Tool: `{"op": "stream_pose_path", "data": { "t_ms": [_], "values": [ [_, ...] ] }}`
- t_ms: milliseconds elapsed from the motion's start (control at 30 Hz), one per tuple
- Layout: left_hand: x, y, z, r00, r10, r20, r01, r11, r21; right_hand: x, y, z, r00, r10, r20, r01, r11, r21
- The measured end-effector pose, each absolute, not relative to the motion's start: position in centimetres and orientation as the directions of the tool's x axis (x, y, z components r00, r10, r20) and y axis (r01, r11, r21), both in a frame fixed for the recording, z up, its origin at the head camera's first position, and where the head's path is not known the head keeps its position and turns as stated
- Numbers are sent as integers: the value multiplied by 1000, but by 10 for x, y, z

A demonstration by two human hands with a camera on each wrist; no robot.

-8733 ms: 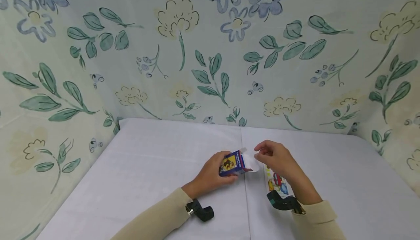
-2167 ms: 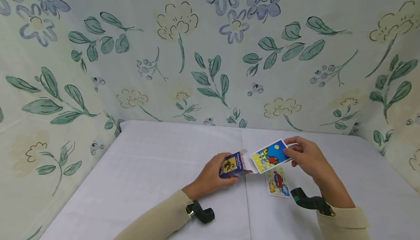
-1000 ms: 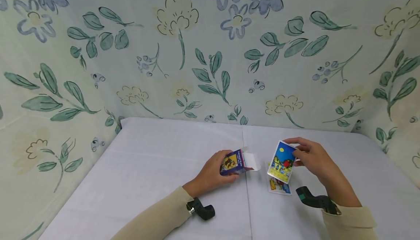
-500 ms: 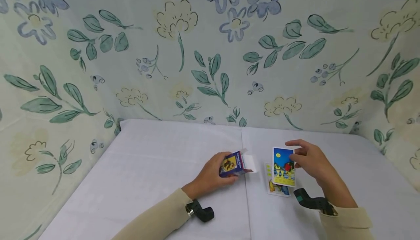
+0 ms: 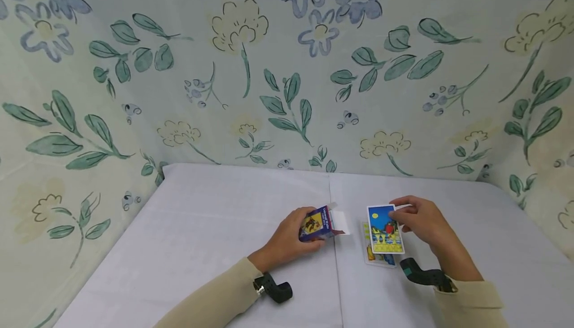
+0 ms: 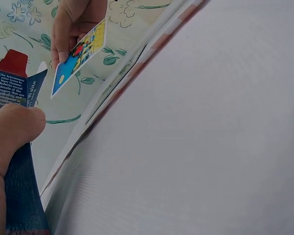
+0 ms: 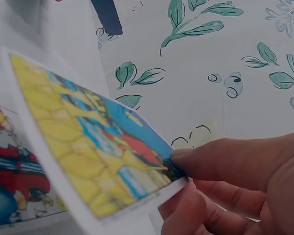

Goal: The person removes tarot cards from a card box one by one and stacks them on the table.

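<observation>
My left hand (image 5: 287, 233) grips a dark blue card box (image 5: 315, 224), its end flap folded out toward the right. In the left wrist view the thumb presses along the side of that box (image 6: 22, 191). Between thumb and fingers, my right hand (image 5: 423, 221) pinches a tarot card (image 5: 384, 231) by its right edge. This card has a blue top, a yellow disc and rows of yellow cups; the right wrist view shows it tilted above the table. Partly covered beneath it, another card (image 5: 373, 258) with a red figure lies on the table.
A white cloth with a crease covers the table (image 5: 215, 208). Behind it hangs a floral curtain (image 5: 242, 93). Black wrist cameras sit on both wrists, the right one (image 5: 421, 272) close to the lying card.
The right hand went from beside the box's opening to holding the cup card. That card then turned upright and came down over the lying card. The left hand and box stayed nearly still.
</observation>
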State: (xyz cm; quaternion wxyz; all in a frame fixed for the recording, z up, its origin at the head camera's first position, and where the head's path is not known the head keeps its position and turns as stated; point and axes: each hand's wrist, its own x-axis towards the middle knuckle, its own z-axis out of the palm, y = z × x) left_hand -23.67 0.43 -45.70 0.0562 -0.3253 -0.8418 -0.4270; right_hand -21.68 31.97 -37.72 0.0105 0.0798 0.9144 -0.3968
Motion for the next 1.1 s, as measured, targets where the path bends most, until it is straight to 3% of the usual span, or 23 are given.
{"op": "stream_pose_path", "data": {
  "t_ms": [1100],
  "values": [
    [-237, 4, -456, -797, 497, 343, 570, 431, 700, -219, 309, -396, -965, 173, -196, 261, 642, -721]
  ]
}}
